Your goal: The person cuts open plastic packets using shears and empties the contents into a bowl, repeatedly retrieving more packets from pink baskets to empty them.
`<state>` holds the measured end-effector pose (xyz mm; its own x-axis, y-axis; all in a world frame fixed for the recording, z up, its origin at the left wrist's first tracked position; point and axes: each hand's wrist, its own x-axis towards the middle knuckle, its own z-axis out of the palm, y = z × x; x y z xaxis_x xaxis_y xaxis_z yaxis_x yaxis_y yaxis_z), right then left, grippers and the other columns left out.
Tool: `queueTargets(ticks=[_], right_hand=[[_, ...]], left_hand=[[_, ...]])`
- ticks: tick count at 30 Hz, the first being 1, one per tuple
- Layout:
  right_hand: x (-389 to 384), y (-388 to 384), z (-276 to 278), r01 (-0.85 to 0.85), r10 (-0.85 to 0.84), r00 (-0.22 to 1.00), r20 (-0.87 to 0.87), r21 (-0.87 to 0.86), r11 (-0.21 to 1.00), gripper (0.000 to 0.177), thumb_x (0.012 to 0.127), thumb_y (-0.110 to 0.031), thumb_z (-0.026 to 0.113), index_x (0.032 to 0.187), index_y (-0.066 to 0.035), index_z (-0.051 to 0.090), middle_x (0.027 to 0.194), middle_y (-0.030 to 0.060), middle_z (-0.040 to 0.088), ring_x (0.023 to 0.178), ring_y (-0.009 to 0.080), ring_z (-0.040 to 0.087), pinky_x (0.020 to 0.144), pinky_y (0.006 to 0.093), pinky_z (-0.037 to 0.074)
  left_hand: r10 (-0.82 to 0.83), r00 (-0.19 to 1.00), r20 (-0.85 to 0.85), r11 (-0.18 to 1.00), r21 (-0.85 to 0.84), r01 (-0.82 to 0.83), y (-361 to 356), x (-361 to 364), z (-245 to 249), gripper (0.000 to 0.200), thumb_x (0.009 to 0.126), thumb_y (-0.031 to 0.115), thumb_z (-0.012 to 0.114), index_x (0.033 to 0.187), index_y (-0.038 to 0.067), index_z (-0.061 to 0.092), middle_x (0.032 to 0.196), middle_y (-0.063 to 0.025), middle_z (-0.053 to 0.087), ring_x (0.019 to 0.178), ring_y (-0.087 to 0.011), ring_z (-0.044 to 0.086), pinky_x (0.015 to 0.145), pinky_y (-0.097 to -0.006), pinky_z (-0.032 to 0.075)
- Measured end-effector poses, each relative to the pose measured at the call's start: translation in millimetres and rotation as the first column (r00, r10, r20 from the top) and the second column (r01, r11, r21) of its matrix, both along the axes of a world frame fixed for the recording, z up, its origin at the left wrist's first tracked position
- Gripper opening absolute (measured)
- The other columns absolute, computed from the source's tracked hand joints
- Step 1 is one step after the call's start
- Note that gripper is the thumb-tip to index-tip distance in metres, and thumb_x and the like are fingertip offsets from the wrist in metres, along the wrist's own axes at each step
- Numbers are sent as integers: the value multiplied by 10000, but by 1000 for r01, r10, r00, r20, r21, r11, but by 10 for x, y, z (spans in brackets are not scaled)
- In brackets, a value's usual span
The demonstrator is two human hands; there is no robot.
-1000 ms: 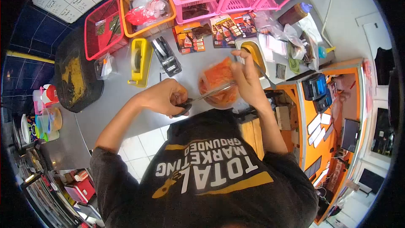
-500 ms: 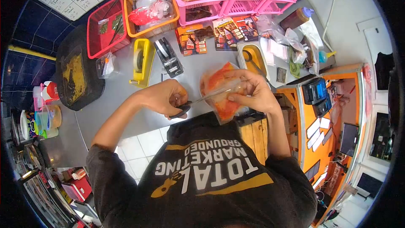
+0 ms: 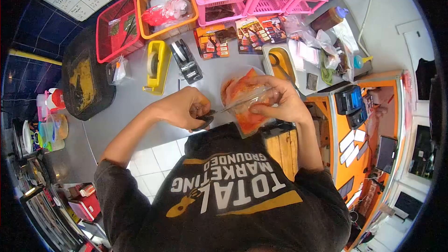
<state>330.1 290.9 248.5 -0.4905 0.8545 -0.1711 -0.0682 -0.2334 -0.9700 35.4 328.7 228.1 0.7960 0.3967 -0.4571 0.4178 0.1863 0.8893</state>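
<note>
My left hand [image 3: 189, 108] is closed around the black handles of a pair of scissors [image 3: 205, 121], with the blades pointing right. They reach across a clear plastic packet [image 3: 245, 123] smeared inside with red-orange food. My right hand [image 3: 282, 100] grips that packet's clear part between thumb and fingers, near the blade tips. Both hands are held over the front edge of the grey table [image 3: 126, 116], close to my dark printed shirt [image 3: 224, 191].
Beyond my hands stand a yellow tape dispenser [image 3: 157, 67], a black one [image 3: 185, 60] and a metal tray [image 3: 282, 65]. Red [image 3: 119, 56] and orange [image 3: 170, 30] baskets and pink racks [image 3: 224, 2] line the back. At left sits a dark crusted tray [image 3: 88, 84].
The scissor handles and my left fingers have shifted slightly right, and the blades lie a little further along the packet. My right hand stays almost in place.
</note>
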Motion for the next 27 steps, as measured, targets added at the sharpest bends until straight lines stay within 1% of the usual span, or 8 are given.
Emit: queueTargets(ticks=[2, 5, 8, 13, 18, 21, 25, 27], right_hand=[[-2, -7, 0, -4, 3, 1000, 31, 17, 1000, 593, 756, 154, 709, 1305, 36, 522, 1222, 111, 636, 1031, 164, 666, 813, 247, 556], [-38, -2, 64, -27, 25, 995, 94, 19, 999, 598, 749, 150, 719, 1302, 33, 523, 1215, 105, 638, 1056, 171, 658, 822, 254, 557], [-35, -13, 47, -25, 26, 995, 96, -3, 1000, 600, 740, 148, 729, 1293, 33, 526, 1215, 104, 637, 1082, 179, 647, 829, 261, 557], [-40, -10, 33, -58, 59, 994, 92, -9, 998, 596, 725, 152, 740, 1271, 47, 526, 1214, 117, 635, 1095, 190, 644, 847, 280, 558], [-18, -17, -30, -69, 67, 995, -72, -24, 997, 624, 707, 163, 748, 1278, 71, 515, 1203, 137, 637, 1091, 205, 648, 932, 321, 528], [-74, -23, 42, -87, 87, 994, 60, -8, 996, 625, 688, 165, 758, 1265, 73, 535, 1182, 131, 648, 1086, 196, 647, 950, 315, 514], [-73, -13, 2, -86, 85, 996, 4, 31, 996, 611, 669, 154, 777, 1235, 70, 566, 1172, 125, 654, 1091, 178, 639, 943, 303, 513], [-49, -17, 45, -114, 111, 990, 85, 23, 993, 600, 661, 134, 793, 1219, 62, 586, 1182, 123, 651, 1091, 160, 630, 935, 294, 510]], left_hand=[[-34, 999, 39, 992, 119, 29, 4, -7, -47, 231, 748, 113, 746, 671, -5, 563, 576, 0, 538, 514, -62, 537, 469, -259, 395], [-72, 997, 27, 972, 224, 64, 1, 49, 54, 203, 743, 104, 725, 677, -8, 569, 582, -6, 539, 519, -56, 514, 479, -258, 398], [-25, 1000, 3, 989, 146, 25, -6, 55, 87, 193, 728, 94, 716, 672, -6, 561, 575, -5, 530, 524, -49, 490, 483, -257, 393], [-28, 999, 46, 981, 191, 19, -29, 77, 41, 211, 705, 97, 733, 668, -7, 554, 559, -7, 526, 518, -53, 497, 481, -252, 388], [4, 999, 39, 984, 179, -11, -41, 98, 71, 203, 694, 107, 744, 685, -13, 580, 569, -21, 548, 512, -66, 516, 486, -254, 403], [4, 993, 121, 982, 189, -27, -65, 127, 84, 178, 693, 111, 745, 731, -20, 630, 574, -33, 575, 514, -79, 540, 491, -263, 427], [24, 996, 81, 992, 118, -34, -71, 184, 158, 193, 691, 119, 746, 795, -27, 674, 583, -53, 602, 529, -98, 590, 489, -260, 450], [31, 997, 77, 993, 107, -39, -73, 189, 127, 197, 691, 120, 745, 805, -27, 681, 589, -59, 610, 535, -101, 603, 486, -258, 455]])
